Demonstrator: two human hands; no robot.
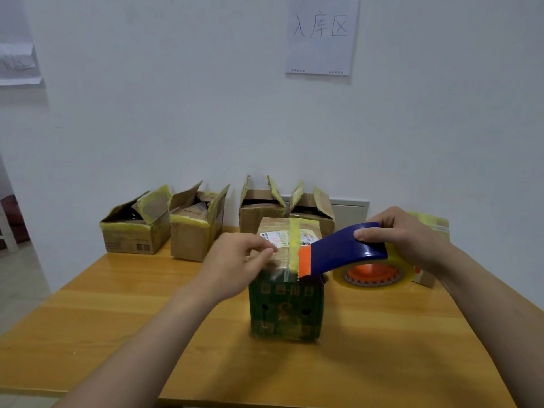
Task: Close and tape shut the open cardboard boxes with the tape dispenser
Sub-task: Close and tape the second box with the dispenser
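Head view is showing the taped box (287, 307) sitting at the centre of the frame on the wooden table (117, 304). Its near face is printed green and wrapped in glossy film, and its brown top is carrying a white label and a yellow tape strip (294, 240) running down the middle toward the near edge. The left hand (235, 263) is resting with curled fingers on the box top just left of that strip. Whether it is pinching the tape or only pressing the flap is not something I can tell. The right hand (403, 234) is gripping the tape dispenser (347, 248) by its smooth blue shield, with the orange toothed blade touching the box's near top edge and the tape roll (374, 273) hanging just right of the box. The cardboard is looking light and stiff but worn and creased at the corners, so it is probably yielding under pressure. Holding it flat from above, beside the seam, is seeming the sound grip. The film is likely making the sides slippery. The dispenser is rigid plastic, and its blade is sharp enough to warrant care. In the middle of the frame, against the wall, a row of open boxes (195, 234) is standing with ragged, tape-edged flaps raised.
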